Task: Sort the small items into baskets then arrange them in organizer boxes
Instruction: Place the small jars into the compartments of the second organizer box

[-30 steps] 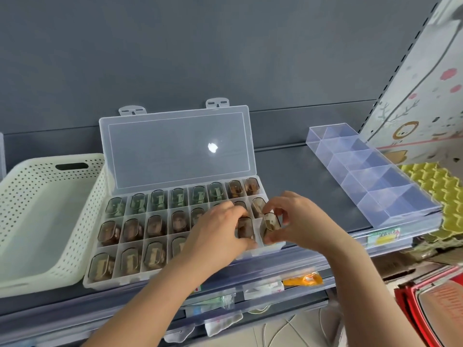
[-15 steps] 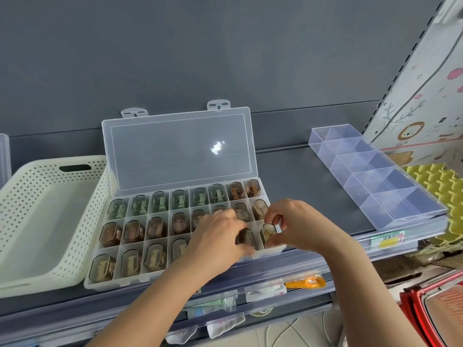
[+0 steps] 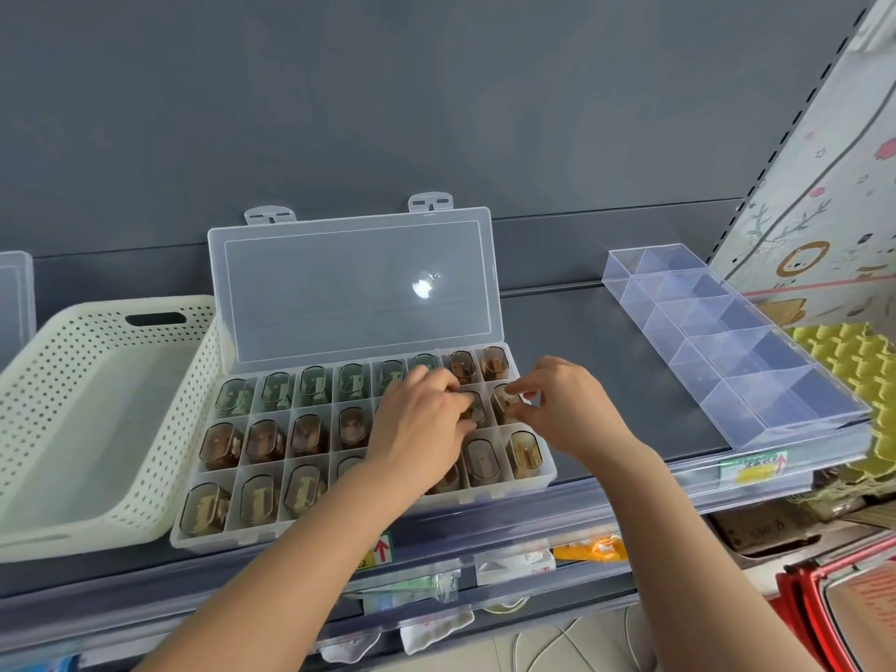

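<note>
Presently: organizer box (image 3: 232, 538) on shelf (image 3: 606, 380), both hands at its right end. Right hand (image 3: 567, 409) pinches small brown item (image 3: 506, 402), middle row, rightmost cell; left hand (image 3: 417, 421) curls over neighbouring cell, grip unclear.

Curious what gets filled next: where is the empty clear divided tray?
In the head view, the clear divided tray lies on the shelf, far right, between the organizer box and yellow egg tray.

basket (image 3: 97, 380): cream, dotted | organizer box (image 3: 349, 283): clear | shelf (image 3: 582, 361): grey

Red up-arrow on the shelf-edge label (image 3: 381, 550)
</note>
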`<state>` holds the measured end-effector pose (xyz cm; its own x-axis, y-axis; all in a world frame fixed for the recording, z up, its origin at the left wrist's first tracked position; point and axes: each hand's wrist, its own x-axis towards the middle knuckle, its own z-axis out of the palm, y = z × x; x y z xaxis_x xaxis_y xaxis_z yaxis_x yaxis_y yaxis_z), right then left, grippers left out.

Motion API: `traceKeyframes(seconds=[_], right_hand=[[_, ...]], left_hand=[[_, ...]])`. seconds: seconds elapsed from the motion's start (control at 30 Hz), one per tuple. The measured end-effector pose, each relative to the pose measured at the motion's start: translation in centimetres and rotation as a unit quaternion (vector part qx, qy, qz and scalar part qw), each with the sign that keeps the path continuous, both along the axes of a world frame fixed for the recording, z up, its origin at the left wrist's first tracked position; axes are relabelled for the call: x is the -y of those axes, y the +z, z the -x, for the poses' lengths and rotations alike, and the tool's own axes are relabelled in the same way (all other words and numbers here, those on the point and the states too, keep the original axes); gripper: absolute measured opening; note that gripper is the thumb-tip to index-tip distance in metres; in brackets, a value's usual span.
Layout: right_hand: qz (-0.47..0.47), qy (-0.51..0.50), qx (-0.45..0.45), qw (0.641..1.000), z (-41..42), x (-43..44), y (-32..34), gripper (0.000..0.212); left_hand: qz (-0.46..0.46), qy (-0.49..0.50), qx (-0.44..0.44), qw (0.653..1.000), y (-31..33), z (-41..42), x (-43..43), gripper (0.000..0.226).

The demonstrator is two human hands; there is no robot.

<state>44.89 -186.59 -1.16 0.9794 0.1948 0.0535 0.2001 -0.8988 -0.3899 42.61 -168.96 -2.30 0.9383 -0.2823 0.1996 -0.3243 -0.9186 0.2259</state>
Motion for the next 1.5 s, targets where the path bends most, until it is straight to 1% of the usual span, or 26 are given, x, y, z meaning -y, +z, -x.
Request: traceKeyframes(seconds=[0.1, 0.2, 0.27, 0.37, 0.47, 0.53, 0.7, 0.87, 0.93, 1.03, 1.1, 1.2, 1.27, 1.37, 1.43, 1.5], right_hand=[[-0.013, -0.007, 0.006, 1.0, -0.1, 0.0, -0.3, 0.025], [-0.015, -0.005, 0.012, 1.0, 0.1, 0.1, -0.4, 0.025], [-0.019, 0.001, 0.013, 1.0, 0.2, 0.0, -0.3, 0.026], [-0.04, 0.01, 0.023, 0.999, 0.4, -0.5, 0.0, 0.028], [-0.062, 0.028, 0.04, 0.997, 0.4, -1.6, 0.1, 0.028], [-0.066, 0.044, 0.041, 0.996, 0.4, -2.4, 0.1, 0.027], [-0.044, 0.074, 0.028, 0.996, 0.3, -3.4, -0.2, 0.019], [-0.036, 0.081, 0.03, 0.996, 0.0, -3.8, -0.3, 0.021], [-0.049, 0.093, 0.037, 0.994, -0.2, -4.5, 0.1, 0.025], [-0.059, 0.133, 0.055, 0.988, -0.3, -7.0, 1.1, 0.027], [-0.074, 0.169, 0.071, 0.98, -0.2, -9.4, 1.7, 0.028], [-0.082, 0.224, 0.092, 0.967, 0.0, -13.7, 2.7, 0.029], [-0.075, 0.261, 0.098, 0.957, 0.3, -16.8, 3.2, 0.029], [-0.061, 0.294, 0.086, 0.95, 0.9, -21.3, 3.4, 0.029], [-0.04, 0.283, 0.053, 0.957, 1.3, -23.9, 3.1, 0.033], [-0.009, 0.253, 0.01, 0.967, 1.5, -26.1, 2.5, 0.038]], left_hand=[[-0.008, -0.003, 0.014, 1.0, -0.1, -0.2, 0.3, 0.031], [0.004, -0.005, 0.004, 1.0, 0.0, -0.1, 0.0, 0.035], [0.035, -0.005, -0.015, 0.999, 0.2, 0.0, -0.8, 0.038], [0.073, -0.012, -0.07, 0.995, 0.7, 0.6, -2.6, 0.041], [0.041, -0.024, -0.109, 0.993, 0.9, 1.3, -3.7, 0.044], [0.044, -0.026, -0.12, 0.991, 0.9, 1.6, -4.0, 0.038], [0.05, -0.039, -0.124, 0.99, 1.1, 2.0, -4.1, 0.032], [0.065, -0.018, -0.104, 0.992, 1.4, 2.4, -4.4, 0.035], [0.082, 0.014, -0.076, 0.994, 1.9, 2.7, -5.4, 0.034], [0.089, 0.099, -0.019, 0.991, 2.9, 3.1, -8.9, 0.028], [0.068, 0.17, 0.017, 0.983, 3.7, 3.5, -12.3, 0.027], [0.004, 0.278, 0.042, 0.96, 4.5, 4.4, -18.1, 0.032], [-0.045, 0.346, 0.029, 0.937, 4.5, 5.3, -21.9, 0.038], [-0.113, 0.433, -0.029, 0.894, 3.9, 7.0, -26.7, 0.044], [-0.127, 0.463, -0.072, 0.874, 3.2, 8.1, -28.9, 0.047], [-0.114, 0.469, -0.102, 0.87, 2.5, 8.8, -30.6, 0.051]])
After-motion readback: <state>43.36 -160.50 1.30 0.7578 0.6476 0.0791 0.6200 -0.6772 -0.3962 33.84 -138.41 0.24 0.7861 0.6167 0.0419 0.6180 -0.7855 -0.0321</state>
